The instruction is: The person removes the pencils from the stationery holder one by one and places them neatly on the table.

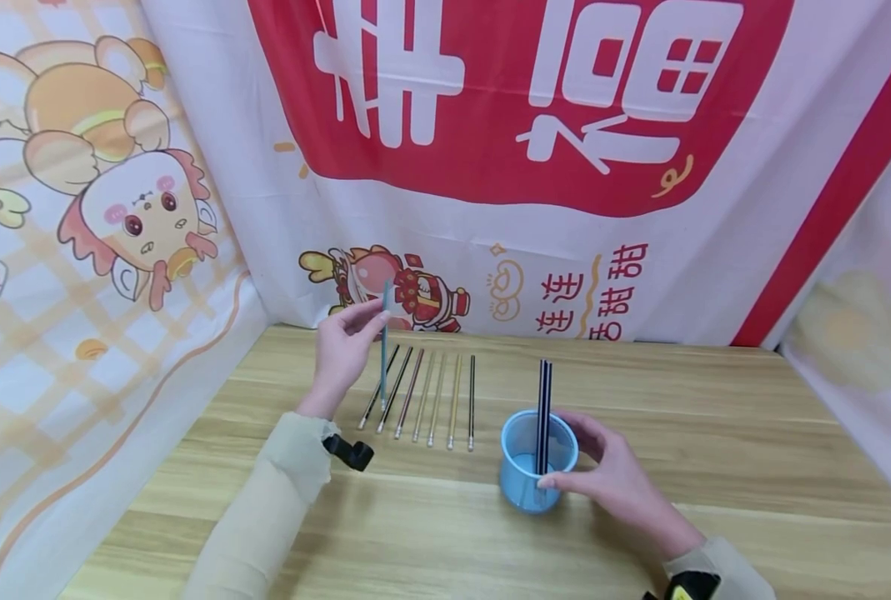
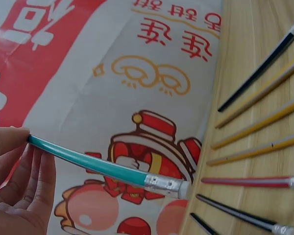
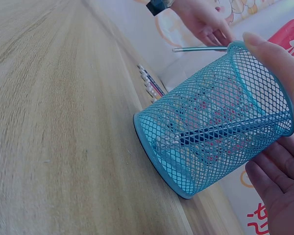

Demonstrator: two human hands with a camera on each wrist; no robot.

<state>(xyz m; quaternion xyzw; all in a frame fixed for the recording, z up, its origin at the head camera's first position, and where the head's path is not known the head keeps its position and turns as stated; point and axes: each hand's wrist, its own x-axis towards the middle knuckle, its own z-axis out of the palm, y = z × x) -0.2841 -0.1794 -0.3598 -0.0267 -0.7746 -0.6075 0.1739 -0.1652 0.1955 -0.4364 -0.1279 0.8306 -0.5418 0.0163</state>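
Note:
My left hand [image 1: 347, 343] pinches a teal pencil [image 2: 98, 162] near its top end, eraser pointing down, held up above the left end of a row of pencils. My right hand [image 1: 616, 475] grips the rim and side of a blue mesh pen holder [image 3: 206, 112], thumb at the near rim. Dark pencils [image 1: 545, 408] stand upright inside the holder, their eraser ends at the bottom. In the row on the table lie several pencils, among them a black pencil [image 1: 472, 404], a yellow pencil [image 1: 455, 404] and a red pencil [image 2: 250, 182].
The pencils lie side by side on a wood-grain table [image 1: 430, 533], erasers toward me. Behind the table hangs a red and white printed cloth [image 1: 445, 192]. A patterned cloth [image 1: 55, 350] hangs along the left side. Black straps [image 1: 349, 452] circle both wrists.

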